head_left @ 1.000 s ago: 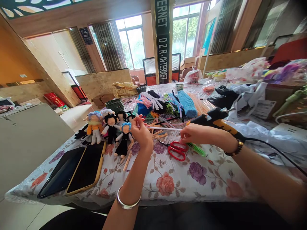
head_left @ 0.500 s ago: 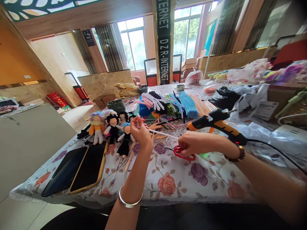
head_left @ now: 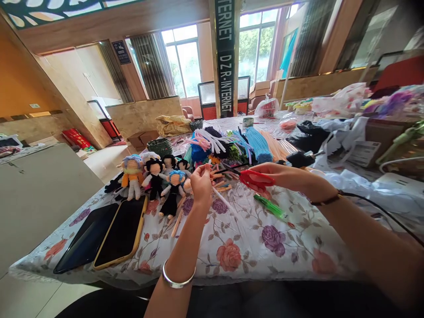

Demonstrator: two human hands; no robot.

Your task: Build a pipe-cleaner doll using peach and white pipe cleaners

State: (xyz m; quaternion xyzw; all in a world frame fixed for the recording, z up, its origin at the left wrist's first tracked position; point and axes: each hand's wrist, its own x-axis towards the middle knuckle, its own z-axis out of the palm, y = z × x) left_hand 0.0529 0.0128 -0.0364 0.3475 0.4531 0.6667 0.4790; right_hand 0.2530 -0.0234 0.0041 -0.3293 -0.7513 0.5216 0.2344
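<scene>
My left hand (head_left: 201, 184) pinches a white pipe cleaner (head_left: 221, 198), its short tip poking up above my fingers. The longer part slants down to the right over the tablecloth. In my right hand (head_left: 288, 177) are red-handled scissors (head_left: 255, 179), their dark blades pointing left towards my left hand. Whether the blades touch the pipe cleaner I cannot tell. Several small dolls (head_left: 155, 174) made of fuzzy stems sit left of my left hand. A green transparent object (head_left: 270, 206) lies on the cloth below the scissors.
Two phones (head_left: 122, 234) lie at the left of the flowered tablecloth (head_left: 245, 260). Behind my hands are bundles of coloured pipe cleaners (head_left: 258, 143). A glue gun (head_left: 300, 159), partly hidden by my right hand, has a cord trailing right. White ribbon (head_left: 351, 190) heaps at the right.
My right hand has let go of the pipe cleaner's far end and lifted the scissors up towards my left hand. My left hand has shifted slightly right. The pipe cleaner now droops.
</scene>
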